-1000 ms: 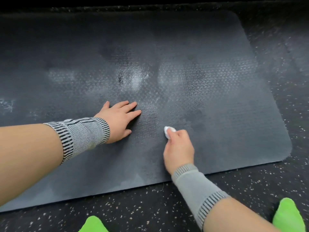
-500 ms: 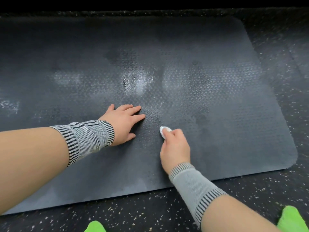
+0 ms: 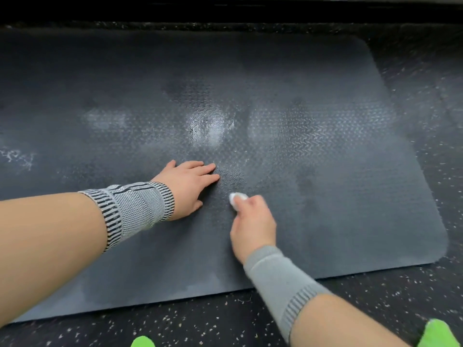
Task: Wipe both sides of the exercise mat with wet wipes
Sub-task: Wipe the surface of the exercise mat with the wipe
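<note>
A big dark exercise mat (image 3: 325,196) lies flat on the speckled floor (image 3: 375,296). The left hand (image 3: 185,186) rests flat on the mat, fingers straight and spread, its grip released. The right hand (image 3: 253,226) is just beside it, its grip curled tight around a small white wet wipe (image 3: 236,197) that pokes out past the fingers and touches the mat. Both wrists wear grey knit bands (image 3: 135,209). Pale shiny patches (image 3: 208,126) show on the mat beyond the hands. Two bright green toes (image 3: 437,334) peek in at the bottom edge.
</note>
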